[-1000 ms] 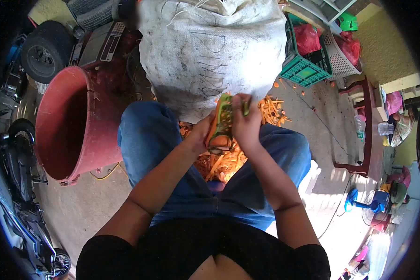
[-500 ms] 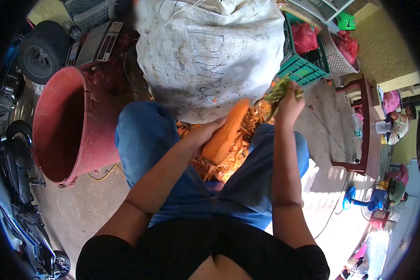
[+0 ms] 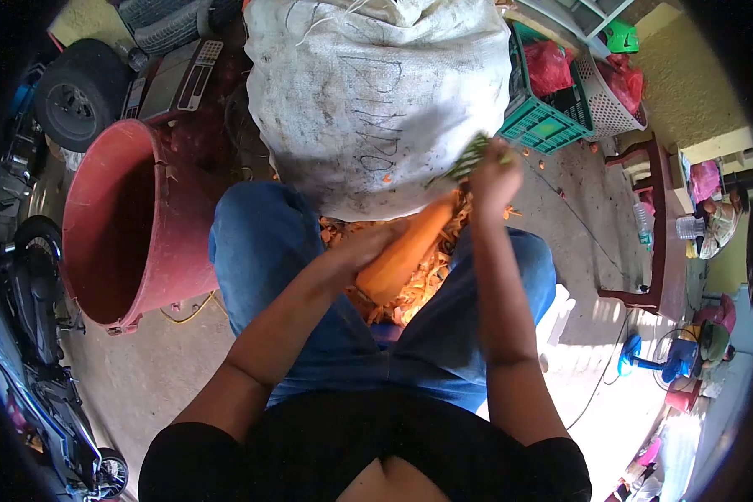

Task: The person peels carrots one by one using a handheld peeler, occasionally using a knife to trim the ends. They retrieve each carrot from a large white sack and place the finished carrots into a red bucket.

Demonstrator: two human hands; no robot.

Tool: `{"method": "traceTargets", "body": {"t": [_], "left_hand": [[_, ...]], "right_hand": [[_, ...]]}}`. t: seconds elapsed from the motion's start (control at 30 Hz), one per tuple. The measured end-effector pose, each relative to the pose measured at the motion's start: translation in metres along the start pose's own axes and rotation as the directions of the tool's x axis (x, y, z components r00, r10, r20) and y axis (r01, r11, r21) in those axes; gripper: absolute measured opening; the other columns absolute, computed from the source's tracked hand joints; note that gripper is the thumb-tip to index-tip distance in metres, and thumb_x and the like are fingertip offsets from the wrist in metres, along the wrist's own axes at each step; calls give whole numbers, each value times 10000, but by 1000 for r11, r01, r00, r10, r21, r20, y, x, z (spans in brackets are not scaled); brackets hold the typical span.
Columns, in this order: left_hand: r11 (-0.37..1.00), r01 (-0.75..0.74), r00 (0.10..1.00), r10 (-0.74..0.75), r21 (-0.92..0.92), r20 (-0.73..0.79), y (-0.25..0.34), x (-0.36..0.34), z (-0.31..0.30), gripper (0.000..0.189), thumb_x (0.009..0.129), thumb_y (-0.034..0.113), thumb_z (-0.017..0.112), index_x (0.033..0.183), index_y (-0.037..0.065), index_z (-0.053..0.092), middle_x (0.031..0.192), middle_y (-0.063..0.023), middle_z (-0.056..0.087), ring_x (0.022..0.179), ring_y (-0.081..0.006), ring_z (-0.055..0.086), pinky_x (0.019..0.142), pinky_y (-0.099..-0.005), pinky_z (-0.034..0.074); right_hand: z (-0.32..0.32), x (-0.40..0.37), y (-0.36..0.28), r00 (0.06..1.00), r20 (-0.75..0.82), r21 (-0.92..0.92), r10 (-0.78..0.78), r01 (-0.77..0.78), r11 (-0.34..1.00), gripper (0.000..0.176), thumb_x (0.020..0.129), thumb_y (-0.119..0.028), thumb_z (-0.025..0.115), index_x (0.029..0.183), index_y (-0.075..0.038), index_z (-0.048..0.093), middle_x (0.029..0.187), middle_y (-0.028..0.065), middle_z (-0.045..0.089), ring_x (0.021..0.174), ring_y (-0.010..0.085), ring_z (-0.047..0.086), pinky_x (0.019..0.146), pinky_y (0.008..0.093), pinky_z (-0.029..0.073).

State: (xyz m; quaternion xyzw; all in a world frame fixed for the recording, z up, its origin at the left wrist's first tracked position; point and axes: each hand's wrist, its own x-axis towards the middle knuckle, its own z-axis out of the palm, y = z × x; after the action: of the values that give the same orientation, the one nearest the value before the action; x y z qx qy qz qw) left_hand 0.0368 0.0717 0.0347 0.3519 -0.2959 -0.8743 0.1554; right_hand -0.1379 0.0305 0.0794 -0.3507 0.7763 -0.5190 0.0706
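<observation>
- The big white sack [image 3: 376,109] stands in front of you, bulging, with dark marks on its face; you cannot see what fills it
- The red tub [image 3: 188,226] stands beside your left knee, its mouth turned toward you and its inside too shadowed to tell what it holds
- The green crate [image 3: 548,136], beyond your right knee, has a red plastic bag [image 3: 548,70] in it
- The white basket [image 3: 604,110], just beside that crate, holds another red bag [image 3: 624,85]
- The orange peelings [image 3: 422,289] lie heaped between your knees, in front of the sack; what is under them is hidden
- The carrot [image 3: 403,258] slants above the heap, held in your left hand [image 3: 368,248], whose fingers close on its left side; its far end points toward your right hand [image 3: 495,180]
- The green tool [image 3: 473,156] sits in your right hand, its fingers curled around it, near the carrot's far end; blur hides whether the two touch
</observation>
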Motion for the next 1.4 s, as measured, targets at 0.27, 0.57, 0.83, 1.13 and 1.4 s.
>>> {"method": "traceTargets", "body": {"t": [0.27, 0.57, 0.83, 1.13, 1.4], "left_hand": [[993, -122, 992, 122, 11, -22, 9, -2, 6, 480, 781, 304, 494, 1168, 59, 350, 969, -96, 503, 815, -188, 523, 722, -295, 425], [415, -167, 763, 629, 894, -150, 9, 7, -13, 411, 540, 191, 626, 889, 8, 509, 736, -150, 567, 699, -261, 565, 629, -332, 428], [422, -247, 761, 642, 872, -94, 12, 1, -4, 440, 540, 194, 634, 922, 8, 520, 771, -164, 574, 718, -276, 568, 639, -331, 432], [570, -693, 716, 616, 441, 329, 6, -28, 28, 279, 597, 110, 645, 807, 28, 480, 704, -49, 533, 651, -157, 531, 599, -288, 423], [525, -849, 518, 848, 49, -113, 10, -21, 34, 273, 700, 26, 563, 924, 56, 411, 842, -54, 477, 822, -129, 473, 736, -281, 391]], "right_hand": [[-20, 35, 37, 993, -86, 282, 80, -52, 958, 263, 811, -218, 481, 808, 39, 536, 596, 71, 509, 512, 133, 416, 499, 275, 357], [-28, -4, 14, 481, 807, 33, -341, 541, 840, 153, 754, -164, 517, 774, -13, 518, 604, 173, 505, 547, 282, 503, 518, 333, 382], [-14, -26, 24, 438, 819, 45, -370, 594, 803, 153, 671, -143, 527, 771, -29, 501, 630, 187, 528, 642, 369, 510, 585, 439, 395], [0, -21, 52, 395, 898, 130, -194, 184, 974, 189, 705, -188, 529, 750, -4, 530, 714, 182, 551, 664, 284, 538, 601, 358, 410], [37, -98, 84, 87, 872, 290, -482, -885, 364, 433, 841, -216, 415, 1217, -62, 264, 1185, 60, 353, 1073, 126, 373, 894, 231, 310]]}}
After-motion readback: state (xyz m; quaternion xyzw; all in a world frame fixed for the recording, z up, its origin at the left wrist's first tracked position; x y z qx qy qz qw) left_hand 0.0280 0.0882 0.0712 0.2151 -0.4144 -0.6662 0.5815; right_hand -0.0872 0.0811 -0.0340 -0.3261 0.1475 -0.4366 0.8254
